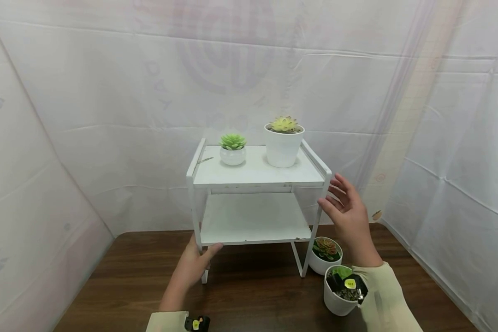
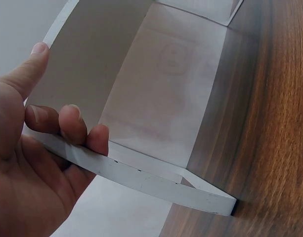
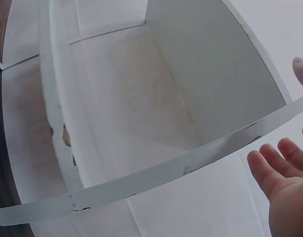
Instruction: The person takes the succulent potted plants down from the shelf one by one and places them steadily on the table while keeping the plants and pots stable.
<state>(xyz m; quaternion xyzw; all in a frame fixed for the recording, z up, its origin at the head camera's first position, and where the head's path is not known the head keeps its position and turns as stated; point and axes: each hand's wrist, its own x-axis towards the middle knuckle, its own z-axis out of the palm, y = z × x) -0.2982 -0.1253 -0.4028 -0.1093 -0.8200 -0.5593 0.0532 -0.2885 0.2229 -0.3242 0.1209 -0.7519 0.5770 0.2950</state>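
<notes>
A white two-tier shelf rack [image 1: 257,175] stands on the table. My left hand [image 1: 192,263] grips its left front leg beside the lower tier. In the left wrist view the fingers [image 2: 72,123] curl round the leg, and the thumb reaches to the tier's edge. Beside the upper right front leg, my right hand [image 1: 350,214] is raised with its fingers spread and relaxed. The right wrist view shows those fingers [image 3: 270,165] apart from the white leg. On the top tier sit a small potted green succulent [image 1: 233,150] and a taller white pot with a yellow-green succulent [image 1: 283,145].
Right of the rack, on the brown wooden table [image 1: 120,276], stand a white pot with a reddish-green succulent [image 1: 325,251] and another white pot [image 1: 338,302], partly covered by the right wrist's camera. White fabric [image 1: 108,115] hangs behind and at both sides.
</notes>
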